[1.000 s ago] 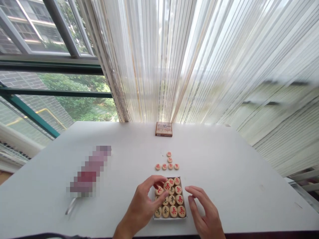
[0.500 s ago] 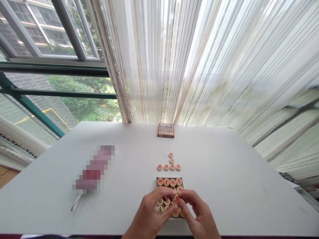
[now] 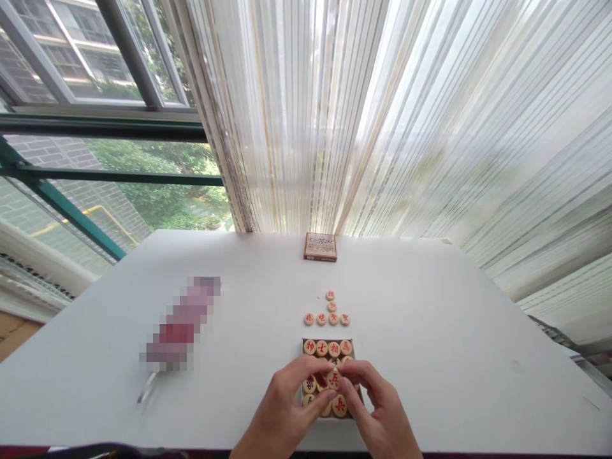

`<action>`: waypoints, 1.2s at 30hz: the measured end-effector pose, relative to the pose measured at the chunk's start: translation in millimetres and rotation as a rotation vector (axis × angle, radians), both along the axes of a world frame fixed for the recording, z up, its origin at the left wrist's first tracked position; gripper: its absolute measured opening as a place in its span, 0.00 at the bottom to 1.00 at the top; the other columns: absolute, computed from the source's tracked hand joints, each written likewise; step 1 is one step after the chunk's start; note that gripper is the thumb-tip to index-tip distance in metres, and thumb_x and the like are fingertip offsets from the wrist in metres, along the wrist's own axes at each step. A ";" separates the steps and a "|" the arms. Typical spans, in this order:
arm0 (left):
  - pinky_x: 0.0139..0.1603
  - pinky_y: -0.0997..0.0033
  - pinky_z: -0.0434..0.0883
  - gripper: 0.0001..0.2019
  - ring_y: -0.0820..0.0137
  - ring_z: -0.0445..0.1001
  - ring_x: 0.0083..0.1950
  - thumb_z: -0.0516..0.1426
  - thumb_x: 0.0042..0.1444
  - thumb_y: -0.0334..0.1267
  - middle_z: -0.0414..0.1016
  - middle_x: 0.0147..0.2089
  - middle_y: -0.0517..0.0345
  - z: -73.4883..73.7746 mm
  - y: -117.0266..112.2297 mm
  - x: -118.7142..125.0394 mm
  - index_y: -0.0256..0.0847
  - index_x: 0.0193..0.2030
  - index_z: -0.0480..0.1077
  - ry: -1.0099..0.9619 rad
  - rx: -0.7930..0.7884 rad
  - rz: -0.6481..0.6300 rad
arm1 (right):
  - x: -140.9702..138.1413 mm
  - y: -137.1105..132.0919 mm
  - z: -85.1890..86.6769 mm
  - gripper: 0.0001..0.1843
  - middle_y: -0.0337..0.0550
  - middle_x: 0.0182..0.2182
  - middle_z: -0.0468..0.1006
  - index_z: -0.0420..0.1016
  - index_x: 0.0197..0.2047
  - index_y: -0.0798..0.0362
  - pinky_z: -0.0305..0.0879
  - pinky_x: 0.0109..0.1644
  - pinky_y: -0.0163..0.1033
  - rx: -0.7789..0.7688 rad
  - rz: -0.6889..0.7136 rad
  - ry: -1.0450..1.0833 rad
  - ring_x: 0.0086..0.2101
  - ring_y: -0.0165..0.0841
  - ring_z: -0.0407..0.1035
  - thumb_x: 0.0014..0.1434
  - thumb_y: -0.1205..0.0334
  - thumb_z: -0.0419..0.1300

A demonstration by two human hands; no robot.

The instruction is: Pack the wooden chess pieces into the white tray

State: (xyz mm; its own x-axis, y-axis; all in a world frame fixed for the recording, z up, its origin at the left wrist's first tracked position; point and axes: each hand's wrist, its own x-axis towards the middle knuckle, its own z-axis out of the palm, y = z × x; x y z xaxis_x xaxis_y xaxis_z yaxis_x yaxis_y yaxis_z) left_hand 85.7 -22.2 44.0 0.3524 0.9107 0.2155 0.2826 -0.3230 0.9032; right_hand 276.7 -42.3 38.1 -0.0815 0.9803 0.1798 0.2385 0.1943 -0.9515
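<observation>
Over an open box (image 3: pixel 303 352) of round wooden xiangqi pieces, I hold one piece (image 3: pixel 333 380) with a red character between both hands. My left hand (image 3: pixel 291 398) has its index finger at the top of the piece and its thumb below. The thumb and index finger of my right hand (image 3: pixel 375 401) pinch it from the right. Red-marked pieces, such as the corner one (image 3: pixel 310 347), line the box's far row. Black-marked and red-marked pieces show around my fingers; others are hidden by my hands.
Beyond the box, several red-marked pieces (image 3: pixel 321 319) lie in a row on the white table (image 3: pixel 430 331), with two more (image 3: pixel 330 295) behind it. A flat brown-edged box lid (image 3: pixel 320 247) lies farther back. A blurred pink item (image 3: pixel 184 325) lies at left.
The held piece and my fingers have shifted slightly left over the box. The view has moved a little. The pieces on the table keep their arrangement.
</observation>
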 end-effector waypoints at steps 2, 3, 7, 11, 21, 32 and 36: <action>0.51 0.71 0.75 0.12 0.67 0.78 0.46 0.63 0.62 0.40 0.80 0.47 0.57 -2.2 1.3 -3.6 0.47 0.52 0.75 0.010 -0.010 0.034 | 2.7 0.7 -1.5 0.10 0.45 0.37 0.83 0.77 0.45 0.50 0.75 0.44 0.33 0.009 -0.024 -0.018 0.38 0.35 0.78 0.68 0.54 0.59; 0.51 0.71 0.75 0.12 0.67 0.78 0.45 0.63 0.62 0.41 0.80 0.46 0.57 -3.3 2.2 -5.9 0.46 0.52 0.75 0.015 -0.020 0.057 | 4.9 1.2 -3.0 0.11 0.45 0.37 0.83 0.78 0.46 0.50 0.75 0.44 0.33 0.014 -0.043 -0.027 0.38 0.36 0.79 0.68 0.54 0.59; 0.50 0.70 0.75 0.13 0.68 0.77 0.43 0.62 0.62 0.42 0.80 0.43 0.57 -7.5 7.6 -18.0 0.45 0.52 0.74 0.010 -0.081 0.120 | 18.5 2.9 -12.7 0.13 0.46 0.38 0.83 0.79 0.45 0.50 0.77 0.43 0.34 0.020 -0.194 -0.022 0.38 0.37 0.79 0.66 0.50 0.60; 0.49 0.70 0.75 0.13 0.67 0.77 0.44 0.61 0.63 0.44 0.80 0.45 0.55 -11.6 11.8 -27.9 0.44 0.52 0.71 -0.041 -0.159 0.146 | 34.6 4.1 -24.4 0.15 0.45 0.35 0.83 0.79 0.45 0.50 0.77 0.42 0.34 -0.017 -0.289 -0.031 0.36 0.37 0.80 0.65 0.48 0.61; 0.48 0.68 0.75 0.12 0.67 0.76 0.43 0.60 0.63 0.43 0.79 0.44 0.55 -14.3 13.1 -29.2 0.43 0.50 0.70 -0.036 -0.197 0.138 | 37.0 3.6 -26.2 0.20 0.46 0.33 0.83 0.79 0.44 0.51 0.79 0.44 0.38 -0.092 -0.312 -0.027 0.36 0.39 0.80 0.63 0.43 0.60; 0.45 0.71 0.75 0.06 0.70 0.76 0.41 0.59 0.64 0.40 0.77 0.42 0.56 -9.9 15.6 -24.1 0.42 0.45 0.69 -0.099 -0.167 0.152 | 34.4 3.7 -27.0 0.19 0.46 0.33 0.84 0.80 0.42 0.50 0.79 0.40 0.36 -0.074 -0.322 -0.008 0.36 0.39 0.81 0.63 0.43 0.62; 0.49 0.69 0.75 0.09 0.68 0.78 0.45 0.59 0.65 0.42 0.79 0.44 0.55 -12.8 17.3 -26.1 0.42 0.48 0.70 -0.137 -0.224 0.154 | 33.8 4.0 -25.6 0.19 0.45 0.33 0.84 0.80 0.42 0.50 0.79 0.40 0.36 -0.071 -0.323 -0.016 0.35 0.39 0.81 0.63 0.42 0.61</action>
State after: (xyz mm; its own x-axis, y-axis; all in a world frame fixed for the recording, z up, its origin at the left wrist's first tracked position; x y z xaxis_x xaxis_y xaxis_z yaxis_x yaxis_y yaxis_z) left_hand 59.7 -4.8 31.2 0.1883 0.9813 0.0391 0.1838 -0.0743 0.9802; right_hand 310.5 -38.3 12.5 0.2333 0.9660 0.1112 0.2919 0.0395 -0.9556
